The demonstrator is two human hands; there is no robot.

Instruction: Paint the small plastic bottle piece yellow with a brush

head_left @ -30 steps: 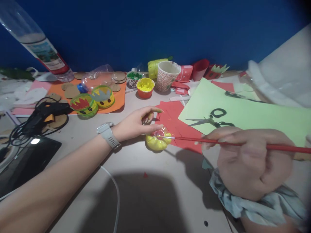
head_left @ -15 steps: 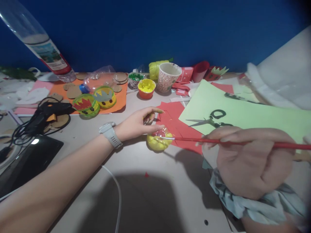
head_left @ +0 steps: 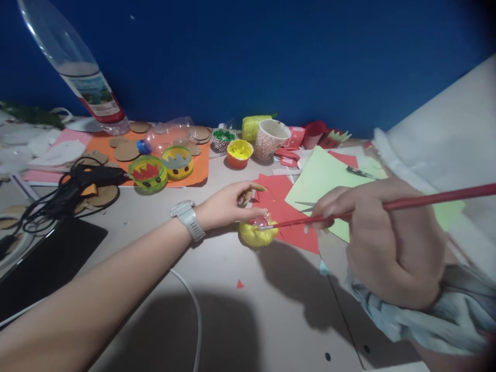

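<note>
My left hand point(head_left: 228, 206), wearing a grey watch, steadies a small clear plastic bottle bottom point(head_left: 258, 236) coated in yellow paint. Its thumb rests on the piece's top edge; the forefinger, stained with paint, is bent above it, and the other fingers are partly hidden. In my right hand point(head_left: 387, 237) a red paintbrush point(head_left: 437, 199) is pinched between thumb and fingers, its tip touching the painted wall near the unpainted middle. Red paper point(head_left: 296, 235) lies just behind and to the right of the piece. Scissors point(head_left: 305, 205) on the green paper point(head_left: 321, 175) are mostly covered by my right hand.
Behind my left hand stand cups of yellow paint point(head_left: 239, 154) and green paint point(head_left: 223, 138), beside a patterned paper cup point(head_left: 272, 139). Two decorated bottle-bottom pieces point(head_left: 148, 175) sit at left, near a glue gun point(head_left: 95, 175), a black phone point(head_left: 50, 263) and a tall bottle point(head_left: 93, 93).
My right hand has turned, so the brush handle now slants up to the right and its tip has shifted slightly on the yellow piece. The whole view has shifted a little.
</note>
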